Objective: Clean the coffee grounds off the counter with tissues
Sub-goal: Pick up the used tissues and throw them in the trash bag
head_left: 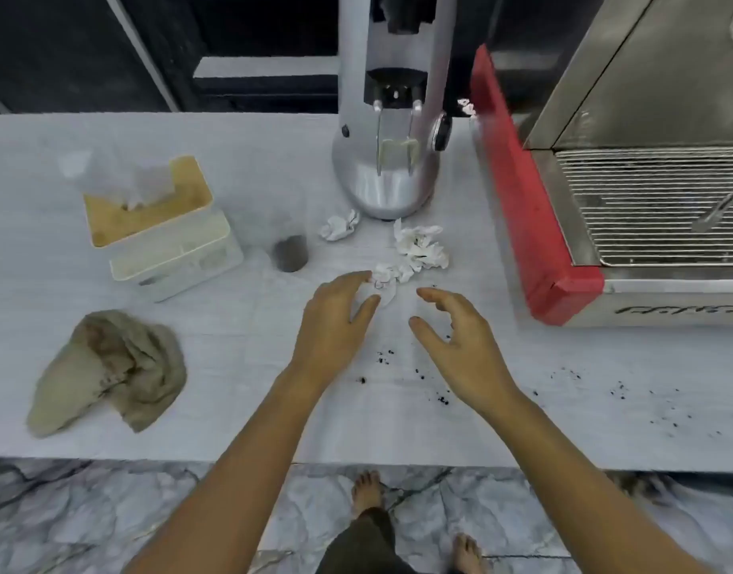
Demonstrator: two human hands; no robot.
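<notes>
Dark coffee grounds (397, 366) are scattered over the white counter (240, 416), in specks between my hands and trailing off to the right. My left hand (335, 316) hovers with fingers spread, its fingertips touching a crumpled white tissue (384, 279). My right hand (460, 337) is open beside it, holding nothing. A larger crumpled tissue wad (420, 246) lies just behind, and a smaller one (340, 225) sits left of it. A tissue box (149, 200) with a wooden lid stands at the left, a tissue sticking out.
A silver coffee grinder (391, 130) stands at the back centre. A red and steel espresso machine (605, 180) fills the right. A clear cup of grounds (290, 246) and a beige cloth (112, 366) sit at the left. The counter's front edge is near my body.
</notes>
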